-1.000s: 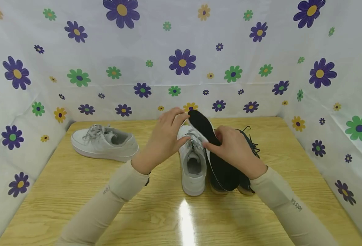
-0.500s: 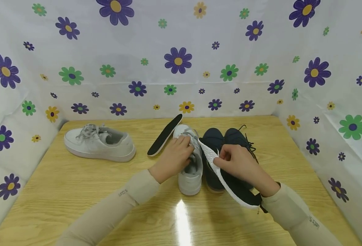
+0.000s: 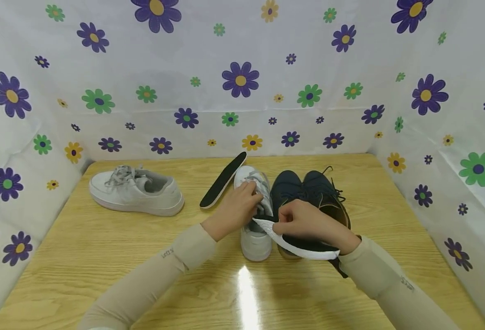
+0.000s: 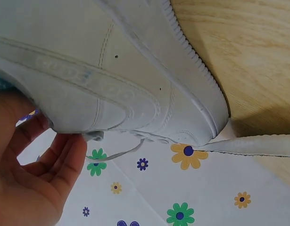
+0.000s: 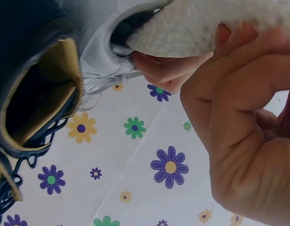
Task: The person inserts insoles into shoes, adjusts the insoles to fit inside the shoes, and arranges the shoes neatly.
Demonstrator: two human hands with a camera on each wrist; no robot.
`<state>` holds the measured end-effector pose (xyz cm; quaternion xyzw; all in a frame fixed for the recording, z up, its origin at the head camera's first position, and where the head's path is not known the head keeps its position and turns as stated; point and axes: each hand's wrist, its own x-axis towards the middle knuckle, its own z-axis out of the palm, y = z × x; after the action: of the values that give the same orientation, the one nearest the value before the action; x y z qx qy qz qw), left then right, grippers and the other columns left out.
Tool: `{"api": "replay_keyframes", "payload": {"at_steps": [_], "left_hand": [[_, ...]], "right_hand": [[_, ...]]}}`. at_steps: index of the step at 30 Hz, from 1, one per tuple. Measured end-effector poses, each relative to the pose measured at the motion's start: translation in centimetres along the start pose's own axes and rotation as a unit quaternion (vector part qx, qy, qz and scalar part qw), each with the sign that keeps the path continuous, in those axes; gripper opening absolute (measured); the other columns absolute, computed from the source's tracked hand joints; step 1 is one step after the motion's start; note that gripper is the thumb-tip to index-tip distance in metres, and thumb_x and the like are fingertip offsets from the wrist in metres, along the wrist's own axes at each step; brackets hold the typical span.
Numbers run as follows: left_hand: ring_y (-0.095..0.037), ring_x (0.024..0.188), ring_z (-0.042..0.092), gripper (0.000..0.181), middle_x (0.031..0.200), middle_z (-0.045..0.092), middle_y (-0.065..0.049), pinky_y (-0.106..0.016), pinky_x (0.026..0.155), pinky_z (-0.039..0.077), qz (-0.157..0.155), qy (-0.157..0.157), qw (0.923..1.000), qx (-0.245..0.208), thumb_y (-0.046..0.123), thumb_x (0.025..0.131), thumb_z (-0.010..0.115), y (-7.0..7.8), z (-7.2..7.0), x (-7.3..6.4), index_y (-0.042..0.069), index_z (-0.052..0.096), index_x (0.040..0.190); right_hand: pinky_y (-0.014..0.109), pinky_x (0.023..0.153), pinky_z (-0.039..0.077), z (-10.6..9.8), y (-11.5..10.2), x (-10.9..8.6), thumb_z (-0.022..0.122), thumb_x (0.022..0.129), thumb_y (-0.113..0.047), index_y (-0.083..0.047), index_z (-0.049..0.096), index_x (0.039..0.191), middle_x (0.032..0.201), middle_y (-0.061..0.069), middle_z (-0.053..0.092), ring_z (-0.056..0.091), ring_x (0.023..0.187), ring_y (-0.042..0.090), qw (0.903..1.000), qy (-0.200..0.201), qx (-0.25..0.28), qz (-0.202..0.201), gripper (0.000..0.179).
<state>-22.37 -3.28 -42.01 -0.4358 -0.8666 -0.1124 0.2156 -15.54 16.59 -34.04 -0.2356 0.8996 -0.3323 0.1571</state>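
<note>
My left hand [image 3: 239, 204] grips the white sneaker [image 3: 255, 247] at its tongue and laces, beside the foot opening. In the left wrist view, the fingertips are bent over the edge of the opening of that sneaker [image 4: 64, 89]. My right hand [image 3: 312, 224] pinches an insole, black on one face and white on the other, by its edge. This insole [image 3: 304, 252] is bent, and its tip overlaps the sneaker's opening in the head view. Up close in the right wrist view, the white textured face of the insole [image 5: 192, 28] points at that same opening.
A second black-topped insole [image 3: 222, 181] lies on the wooden table [image 3: 184, 279], left of the sneaker. Another white sneaker [image 3: 122, 192] stands at far left. Right beside the gripped one is a pair of navy lace-up shoes [image 3: 286, 183]. A flowered cloth [image 3: 201, 55] walls the back and sides.
Both hands were on the insoles; one insole now lies on the table. My left hand has come to the sneaker's tongue. My right hand has brought its insole over to the shoe opening.
</note>
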Motion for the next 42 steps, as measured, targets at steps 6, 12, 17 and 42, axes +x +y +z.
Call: {"api": "replay_keyframes", "payload": {"at_steps": [6, 12, 17, 42], "left_hand": [[-0.02, 0.073, 0.042, 0.019, 0.082, 0.042, -0.006, -0.031, 0.062, 0.038, -0.01, -0.046, 0.9972, -0.058, -0.002, 0.084, 0.065, -0.7, -0.4, 0.5, 0.009, 0.052, 0.078], [-0.016, 0.067, 0.034, 0.022, 0.073, 0.038, -0.003, -0.027, 0.062, 0.03, -0.027, -0.1, 0.9869, -0.124, -0.004, 0.084, 0.063, -1.4, -1.0, 1.4, 0.009, 0.051, 0.071], [-0.014, 0.067, 0.037, 0.017, 0.07, 0.046, -0.002, -0.025, 0.063, 0.034, -0.029, -0.112, 0.982, -0.15, -0.002, 0.083, 0.067, -1.9, -0.9, 2.0, 0.008, 0.058, 0.072], [-0.015, 0.069, 0.041, 0.014, 0.081, 0.046, -0.003, -0.026, 0.064, 0.037, -0.1, -0.163, 0.9644, -0.183, 0.001, 0.089, 0.064, -2.2, -1.3, 2.0, 0.007, 0.059, 0.077]], "right_hand": [[0.024, 0.054, 0.029, -0.5, -0.7, 1.8, 0.059, 0.084, -0.015, -0.016, 0.042, 0.056, 0.053, -0.008, 0.036, 0.032, 0.049, 0.007, 0.9989, -0.042, -0.006, -0.018, 0.032], [0.022, 0.052, 0.027, -0.5, -1.2, 3.5, 0.06, 0.084, -0.015, -0.017, 0.041, 0.053, 0.05, -0.008, 0.033, 0.028, 0.047, 0.007, 0.9973, -0.065, -0.031, -0.01, 0.037], [0.02, 0.05, 0.024, -0.4, -1.1, 4.8, 0.062, 0.083, -0.017, -0.017, 0.04, 0.052, 0.05, -0.009, 0.032, 0.027, 0.046, 0.006, 0.9958, -0.066, -0.064, 0.004, 0.038], [0.029, 0.042, 0.048, 1.8, -1.8, 8.4, 0.064, 0.091, -0.026, -0.008, 0.06, 0.076, 0.074, 0.006, 0.061, 0.054, 0.047, 0.017, 0.9865, -0.056, -0.034, 0.15, 0.024]]}}
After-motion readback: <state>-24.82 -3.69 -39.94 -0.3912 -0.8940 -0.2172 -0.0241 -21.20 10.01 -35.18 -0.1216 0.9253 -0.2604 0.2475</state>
